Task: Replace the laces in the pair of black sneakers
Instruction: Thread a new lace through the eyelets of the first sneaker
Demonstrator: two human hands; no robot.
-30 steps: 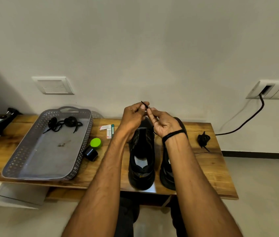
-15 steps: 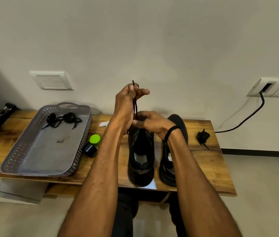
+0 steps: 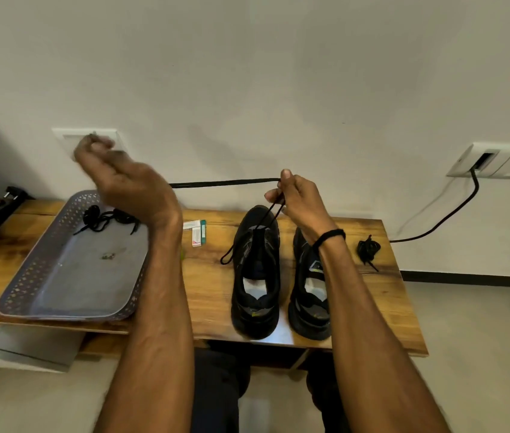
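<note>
The table [image 3: 210,292] is yellow-brown wood with visible grain and a slight sheen. On the left, the tray [image 3: 19,289] looks like grey plastic, with perforated walls and a smooth floor. The left sneaker [image 3: 256,276] and right sneaker [image 3: 308,295] are matt black textile. The lace [image 3: 225,183] is matt black cord. The far wall [image 3: 247,73] is matt paint.

The wooden worktop [image 3: 210,276] bears a grey tray [image 3: 19,289] at left. Two black sneakers [image 3: 256,295] stand centre-right, a bundled lace [image 3: 368,250] beyond.
</note>
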